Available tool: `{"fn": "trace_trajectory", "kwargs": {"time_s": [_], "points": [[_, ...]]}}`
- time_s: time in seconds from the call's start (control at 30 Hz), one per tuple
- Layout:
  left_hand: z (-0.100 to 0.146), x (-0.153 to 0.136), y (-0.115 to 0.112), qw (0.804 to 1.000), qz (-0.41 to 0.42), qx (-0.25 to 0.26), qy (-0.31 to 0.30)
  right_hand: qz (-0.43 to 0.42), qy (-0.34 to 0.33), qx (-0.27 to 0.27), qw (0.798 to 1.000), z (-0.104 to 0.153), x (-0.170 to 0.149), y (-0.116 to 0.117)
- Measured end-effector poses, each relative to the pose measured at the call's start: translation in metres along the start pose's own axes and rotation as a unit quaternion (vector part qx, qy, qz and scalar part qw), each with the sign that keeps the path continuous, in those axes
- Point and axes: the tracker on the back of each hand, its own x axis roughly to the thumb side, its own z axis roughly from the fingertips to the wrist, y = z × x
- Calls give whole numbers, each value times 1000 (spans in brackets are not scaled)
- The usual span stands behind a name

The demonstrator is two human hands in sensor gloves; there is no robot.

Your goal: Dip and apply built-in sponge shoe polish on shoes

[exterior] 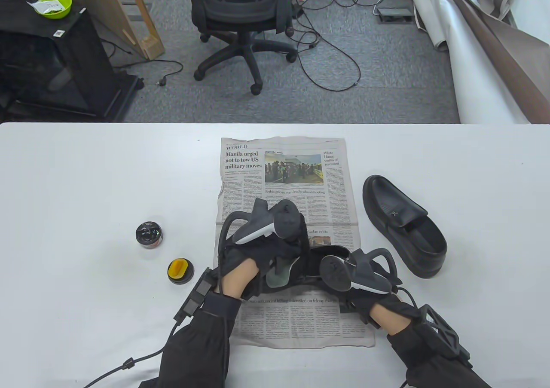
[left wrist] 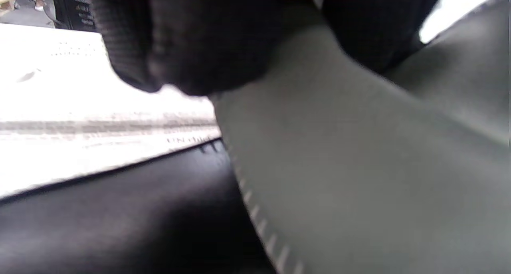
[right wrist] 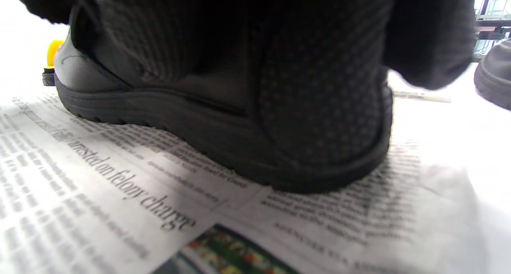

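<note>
Lying on the newspaper [exterior: 283, 181] in the middle of the white table [exterior: 86, 181] is a black shoe [exterior: 318, 257], and both gloved hands are on it. Most of this shoe is hidden under the hands in the table view. Only a bit of its dark opening and a grey inside part show between them. In the right wrist view the shoe [right wrist: 167, 118] looks smooth and black, with a thick ridged sole that sits flat on the printed page.

The left hand [exterior: 262, 250] is over one end of the shoe. Its fingers press on the grey lining [left wrist: 359, 166], which has a row of small white stitches along its edge. The right hand [exterior: 365, 285] grips the other end, and its dotted glove fingers [right wrist: 319, 106] wrap down the side of the shoe as far as the sole.

A second black shoe [exterior: 401, 224] lies on the bare table just to the right of the paper. It is a smooth slip-on with a low heel and a wide opening.

To the left of the paper sits the round polish tin [exterior: 148, 234], dark and shiny on top. Near it, a little closer to the person, is the lid with the yellow sponge [exterior: 180, 270] facing up. Neither hand touches them.
</note>
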Motion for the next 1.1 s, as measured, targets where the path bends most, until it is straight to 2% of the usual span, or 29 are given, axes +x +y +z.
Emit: {"fn": "trace_trajectory", "kwargs": {"time_s": [0.07, 0.17, 0.3, 0.47, 0.67, 0.8, 0.87, 0.97, 1.1], "points": [[-6, 3, -5, 999, -40, -3, 5, 2, -2, -1, 1000, 0, 0, 0], [-4, -3, -5, 1000, -21, -17, 16, 1, -1, 0, 1000, 0, 0, 0], [1, -18, -9, 996, -67, -24, 52, 2, 1, -1, 1000, 0, 0, 0], [14, -47, -14, 992, -78, -25, 94, 4, 6, -2, 1000, 1, 1, 0], [36, -66, -15, 984, -117, -7, 132, 7, 9, -2, 1000, 1, 1, 0], [47, -54, -14, 988, -121, 27, 95, 8, 11, -2, 1000, 1, 1, 0], [49, -41, -12, 996, -52, 64, 41, 8, 11, -2, 1000, 1, 1, 0], [45, -14, -7, 996, 16, 77, -37, 8, 8, -2, 1000, 1, 1, 0], [33, 9, -10, 996, -24, 59, -57, 6, 5, -2, 1000, 1, 1, 0]]}}
